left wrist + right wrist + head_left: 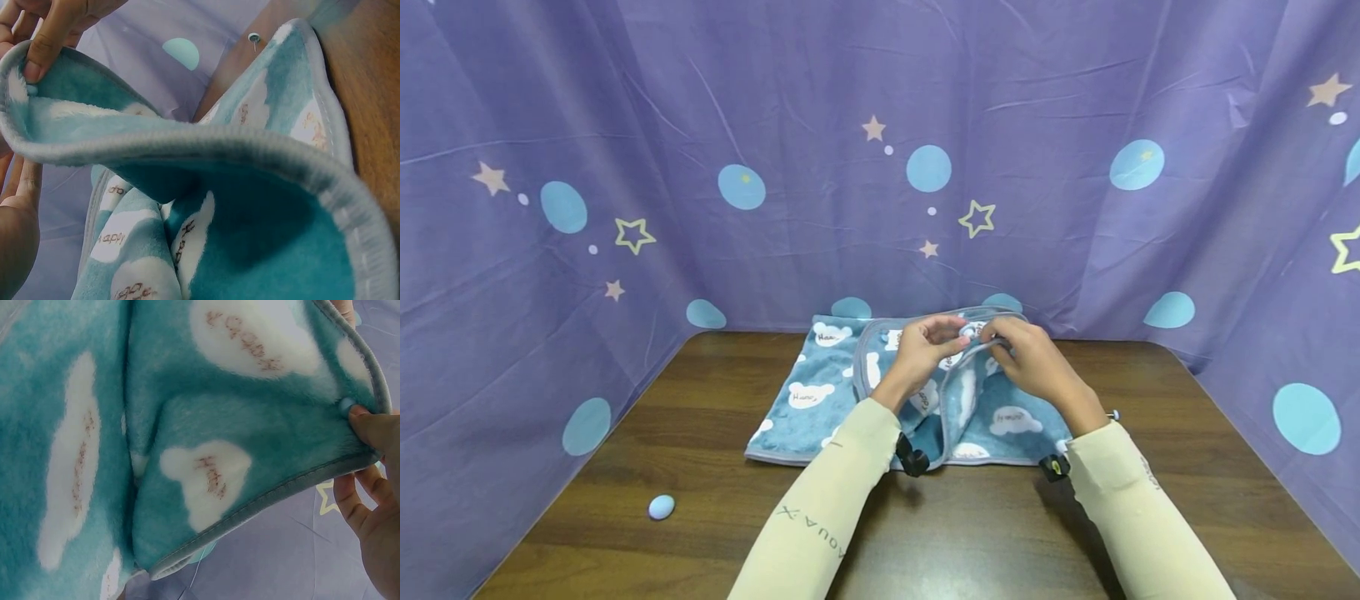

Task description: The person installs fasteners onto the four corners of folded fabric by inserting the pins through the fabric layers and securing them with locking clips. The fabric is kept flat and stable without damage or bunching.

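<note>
A teal fleece blanket (808, 392) with white bear shapes and grey edging lies on the table, its upper layer lifted and folded over. My right hand (1033, 358) pinches the raised edge, fingers behind it. In the right wrist view its thumb (375, 428) presses on a small blue knob (345, 406) against the fleece. Facing it, my left hand (921, 350) brings thumb and fingertips together around a small pale blue cap (967, 332). The left wrist view cuts this left hand (19, 231) off at the frame edge, so its grip is partly hidden.
A pale blue egg-shaped cap (661, 507) sits on the brown wooden table (715, 550), front left. To the right, beside my right wrist, is a pin with a round pale head (1114, 414). A purple patterned curtain (820, 100) encloses the back and sides.
</note>
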A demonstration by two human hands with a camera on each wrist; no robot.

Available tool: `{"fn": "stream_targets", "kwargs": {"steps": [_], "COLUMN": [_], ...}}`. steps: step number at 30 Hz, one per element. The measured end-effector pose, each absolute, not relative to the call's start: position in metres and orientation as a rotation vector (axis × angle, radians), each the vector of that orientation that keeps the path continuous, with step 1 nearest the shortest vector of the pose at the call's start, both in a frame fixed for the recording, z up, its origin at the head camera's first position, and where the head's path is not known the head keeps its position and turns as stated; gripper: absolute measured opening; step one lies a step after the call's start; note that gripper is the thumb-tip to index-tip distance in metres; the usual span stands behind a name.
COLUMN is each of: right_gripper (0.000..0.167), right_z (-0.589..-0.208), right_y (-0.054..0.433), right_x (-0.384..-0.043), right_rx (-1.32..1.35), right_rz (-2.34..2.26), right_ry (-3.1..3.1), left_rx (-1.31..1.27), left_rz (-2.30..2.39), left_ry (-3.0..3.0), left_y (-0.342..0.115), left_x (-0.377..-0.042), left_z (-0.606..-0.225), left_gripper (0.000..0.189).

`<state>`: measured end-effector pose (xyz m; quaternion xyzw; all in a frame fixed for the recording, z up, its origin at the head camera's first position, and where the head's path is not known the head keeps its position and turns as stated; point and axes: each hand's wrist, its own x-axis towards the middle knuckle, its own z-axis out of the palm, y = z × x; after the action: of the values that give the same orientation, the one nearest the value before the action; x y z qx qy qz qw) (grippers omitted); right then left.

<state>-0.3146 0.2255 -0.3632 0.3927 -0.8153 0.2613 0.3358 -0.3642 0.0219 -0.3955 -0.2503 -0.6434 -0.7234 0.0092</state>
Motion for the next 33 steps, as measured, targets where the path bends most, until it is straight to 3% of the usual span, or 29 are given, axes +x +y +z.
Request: {"fn": "stream_targets", "kwargs": {"steps": [17, 23, 30, 33], "right_gripper": [0.028, 0.025, 0.018, 0.013], "right_z": [-0.358, -0.353, -0.351, -0.35], "right_y": [0.233, 0.245, 0.251, 0.253], "right_x": [-0.315, -0.312, -0.31, -0.309], "right_rx": [0.959, 0.83, 0.758, 0.744], "right_rz": [0.779, 0.819, 0.853, 0.849], "right_ry": [-2.2, -2.277, -2.405, -2.468], "left_rx": [-0.839, -1.059, -1.227, -1.278], "left_rz": [-2.298, -1.918, -1.391, -1.196], "left_ry": [-2.056, -2.267, -2.297, -2.348], "left_y": [0.02, 0.019, 0.025, 0.026], "left_x": [-0.352, -0.337, -0.329, -0.326], "left_z": [-0.394, -0.383, -0.379, -0.377], "left_gripper": [0.03, 0.034, 0.013, 0.017]}}
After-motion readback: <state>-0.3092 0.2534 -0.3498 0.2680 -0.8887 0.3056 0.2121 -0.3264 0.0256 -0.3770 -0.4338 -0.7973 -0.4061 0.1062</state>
